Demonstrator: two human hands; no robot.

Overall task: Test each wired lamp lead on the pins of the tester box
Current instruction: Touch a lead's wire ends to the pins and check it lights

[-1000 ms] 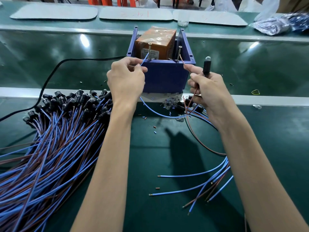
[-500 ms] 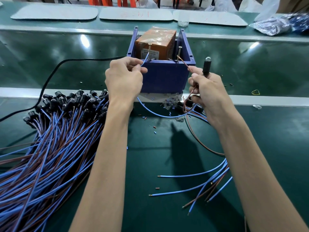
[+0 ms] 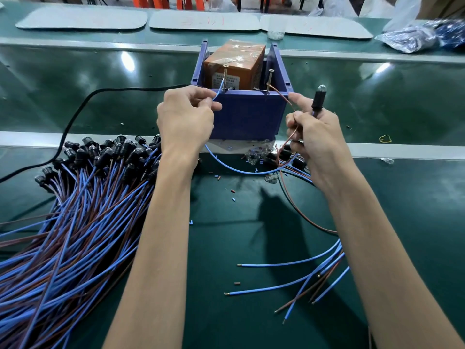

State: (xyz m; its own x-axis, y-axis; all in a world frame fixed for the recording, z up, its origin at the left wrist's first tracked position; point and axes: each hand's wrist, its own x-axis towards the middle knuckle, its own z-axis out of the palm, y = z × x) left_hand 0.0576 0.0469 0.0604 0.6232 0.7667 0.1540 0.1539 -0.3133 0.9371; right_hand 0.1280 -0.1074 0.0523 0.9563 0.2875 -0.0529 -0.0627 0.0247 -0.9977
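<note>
Green counter (image 3: 221,248): one working surface, with a second belt beyond the metal rail.

Heap of blue-and-brown wired lamp leads with black holders (image 3: 75,222): one, to the left, far too many to count. I judge these to be still awaiting test.

Small group of like leads (image 3: 324,268): one, to the right under the forearm. At least five bare wire ends show; the holders are mostly hidden. Whether these have been tested cannot be told.

Blue plastic tester box (image 3: 249,114): one, open-topped, on the rail ahead, with one orange taped block (image 3: 234,64) inside.

Hands: two. The left hand (image 3: 185,117) pinches the blue wire (image 3: 241,171) near its end. The right hand (image 3: 317,139) grips the black lamp holder with clear bulb (image 3: 318,99), upright, and also pinches the brown wire (image 3: 284,96).

Black cable (image 3: 83,107): one, running to the box.

Upright screw pins: two. The blue end lies against the left pin (image 3: 224,74); the brown end meets the foot of the right pin (image 3: 270,79).

Change over the last second: slight. Both hands have sunk a little and the brown end has settled lower on its pin; the blue end has kept its place. Judgement: the lead in hand is on test now. Whether the bulb is lit cannot be told.
</note>
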